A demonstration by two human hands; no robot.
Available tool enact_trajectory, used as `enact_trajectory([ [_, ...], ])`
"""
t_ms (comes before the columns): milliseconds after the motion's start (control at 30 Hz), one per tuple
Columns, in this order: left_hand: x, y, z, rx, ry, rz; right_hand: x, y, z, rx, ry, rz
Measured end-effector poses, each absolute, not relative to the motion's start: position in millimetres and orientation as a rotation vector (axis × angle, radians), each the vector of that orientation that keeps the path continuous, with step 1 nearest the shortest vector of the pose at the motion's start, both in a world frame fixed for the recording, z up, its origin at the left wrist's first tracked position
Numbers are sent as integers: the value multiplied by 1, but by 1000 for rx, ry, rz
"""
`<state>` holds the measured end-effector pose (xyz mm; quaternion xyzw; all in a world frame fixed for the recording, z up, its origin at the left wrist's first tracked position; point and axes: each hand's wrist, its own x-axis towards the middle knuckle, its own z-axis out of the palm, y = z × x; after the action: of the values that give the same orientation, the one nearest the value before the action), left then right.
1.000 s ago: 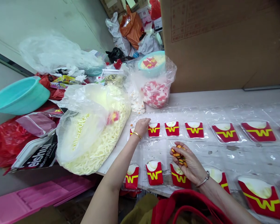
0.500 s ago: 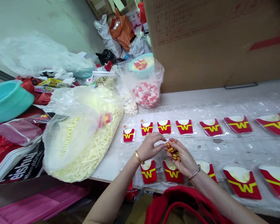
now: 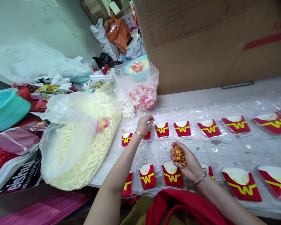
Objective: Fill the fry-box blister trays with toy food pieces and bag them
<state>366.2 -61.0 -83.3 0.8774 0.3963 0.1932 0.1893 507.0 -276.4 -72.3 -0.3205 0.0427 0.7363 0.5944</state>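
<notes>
My left hand, with a gold bangle at the wrist, is over the back row, its fingertips pinched on a tiny orange miniature burger. It partly covers one of the red miniature fries cartons with a yellow W. To its right lies another red fries carton in clear plastic. My right hand is cupped, palm up, around several orange-and-dark miniature burgers, above the front row. Below it is a front-row fries carton. A small orange piece sits above the leftmost back-row carton.
On the left a large clear bag holds pale fry-like sticks. Behind stands a bag of pink-and-white pieces, with a turquoise bowl above it. A big cardboard box borders the back. A turquoise basin is far left.
My left hand has left the right palm and moved up to the back row with one miniature burger. My right hand has shifted slightly right and down, closing around the rest.
</notes>
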Motion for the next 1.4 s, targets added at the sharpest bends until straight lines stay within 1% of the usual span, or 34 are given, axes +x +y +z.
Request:
enact_trajectory([
  [167,376,-49,-98,2810,1029,186,516,-277,-73,-730,105,1687],
  [333,376,-56,-101,2803,1119,162,520,-276,-68,-776,18,1656],
  [433,377,-70,-93,2721,1221,166,524,-278,-65,-744,5,1652],
  [500,382,-90,-80,2566,1195,279,527,-280,-64,-701,8,1647],
  [567,391,-117,-65,2296,1003,343,529,-282,-64,-669,12,1650],
  [633,401,-145,-50,2009,794,301,529,-283,-64,-678,9,1652],
  [733,416,-173,-39,1762,752,250,529,-284,-65,-768,-8,1619],
  [1167,457,-159,-69,957,833,455,551,-272,-59,-835,-21,1346],
  [1233,459,-143,-76,1099,912,543,557,-274,-61,-815,-2,1356],
  [1333,460,-109,-88,1658,1006,665,563,-278,-64,-767,26,1417],
  [1400,462,-88,-94,2051,975,662,565,-280,-67,-749,41,1459],
])
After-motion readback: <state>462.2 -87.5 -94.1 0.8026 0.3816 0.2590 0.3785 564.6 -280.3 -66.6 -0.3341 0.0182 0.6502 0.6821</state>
